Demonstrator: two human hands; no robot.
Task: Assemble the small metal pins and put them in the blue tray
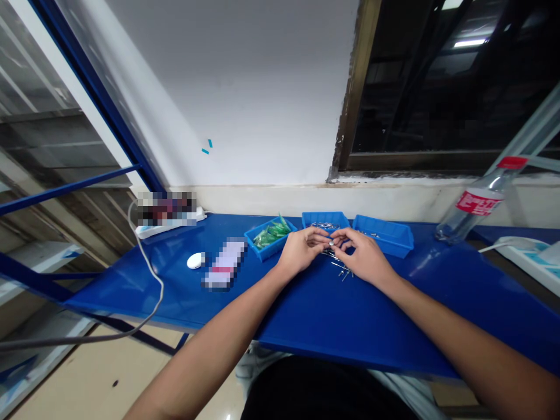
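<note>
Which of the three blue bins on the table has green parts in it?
The leftmost blue bin, just beyond the left hand; it alone holds green pieces.

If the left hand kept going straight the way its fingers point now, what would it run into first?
The left hand points right, toward the right hand, whose fingertips it meets over a small metal part. That part and the right hand's fingers come first; the middle blue tray sits just behind, though depth is unclear.

At the bottom of the frame, the person is showing two bare forearms, no sleeves, watch or rings, left hand (301, 249) and right hand (363, 256) ungloved, and is wearing dark clothing.
</note>
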